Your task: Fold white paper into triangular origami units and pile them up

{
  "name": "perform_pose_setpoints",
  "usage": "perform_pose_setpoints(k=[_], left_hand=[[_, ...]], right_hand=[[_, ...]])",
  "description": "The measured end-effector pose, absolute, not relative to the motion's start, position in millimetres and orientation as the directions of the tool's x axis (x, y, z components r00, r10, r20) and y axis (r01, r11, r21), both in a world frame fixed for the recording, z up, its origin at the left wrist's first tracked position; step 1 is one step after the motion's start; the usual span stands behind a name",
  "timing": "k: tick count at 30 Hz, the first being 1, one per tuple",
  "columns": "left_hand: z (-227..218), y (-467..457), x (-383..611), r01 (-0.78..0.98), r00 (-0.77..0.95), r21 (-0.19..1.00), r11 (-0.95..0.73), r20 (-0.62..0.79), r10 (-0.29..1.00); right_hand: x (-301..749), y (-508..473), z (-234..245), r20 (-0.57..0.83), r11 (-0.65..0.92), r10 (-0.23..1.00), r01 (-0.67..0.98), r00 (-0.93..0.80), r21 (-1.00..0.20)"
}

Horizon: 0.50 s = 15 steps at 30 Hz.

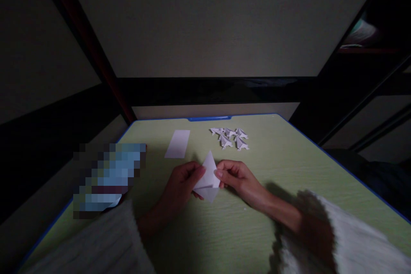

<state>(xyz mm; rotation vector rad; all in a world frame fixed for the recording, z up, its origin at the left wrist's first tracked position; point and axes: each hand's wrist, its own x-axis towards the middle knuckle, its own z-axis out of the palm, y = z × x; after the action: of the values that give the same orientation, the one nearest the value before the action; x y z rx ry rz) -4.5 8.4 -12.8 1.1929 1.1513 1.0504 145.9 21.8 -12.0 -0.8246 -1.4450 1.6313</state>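
Between my hands is a piece of folded white paper [209,175], roughly kite-shaped, with a pointed top and a crease across its lower part. My left hand [185,182] pinches its left edge, thumb on top and fingers curled beneath. At the right edge, my right hand [239,177] grips the paper between thumb and bent fingers. The paper is held just above the table, and its underside is hidden. Beyond my hands lie several small folded paper figures [225,140] in a loose cluster. A flat white paper sheet [178,144] rests to their left.
The pale green table [308,167] has a blue rim and a blue handle-like strip [209,118] at its far edge. A pixelated bluish object [112,180] lies at the left side. A panel [218,21] rises behind the table, with dark shelving at right.
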Motion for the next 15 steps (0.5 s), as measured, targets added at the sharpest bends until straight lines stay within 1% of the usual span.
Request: perform_pose_setpoints(k=[6, 11, 15], left_hand=[[-9.3, 10.1, -4.9, -0.009, 0.039, 0.999, 0.048, -0.048, 0.998], [-9.7, 9.8, -5.7, -0.064, -0.02, 0.997, 0.031, -0.032, 0.999], [-9.5, 9.7, -6.1, -0.025, -0.027, 1.0, 0.002, -0.003, 1.0]], right_hand=[[144.4, 19.2, -10.7, 0.021, -0.082, 0.852, -0.172, -0.523, -0.982], [144.1, 20.4, -13.4, 0.011, -0.088, 0.863, -0.17, -0.505, -0.982], [144.5, 20.8, -12.6, 0.001, -0.083, 0.873, -0.15, -0.488, -0.985]])
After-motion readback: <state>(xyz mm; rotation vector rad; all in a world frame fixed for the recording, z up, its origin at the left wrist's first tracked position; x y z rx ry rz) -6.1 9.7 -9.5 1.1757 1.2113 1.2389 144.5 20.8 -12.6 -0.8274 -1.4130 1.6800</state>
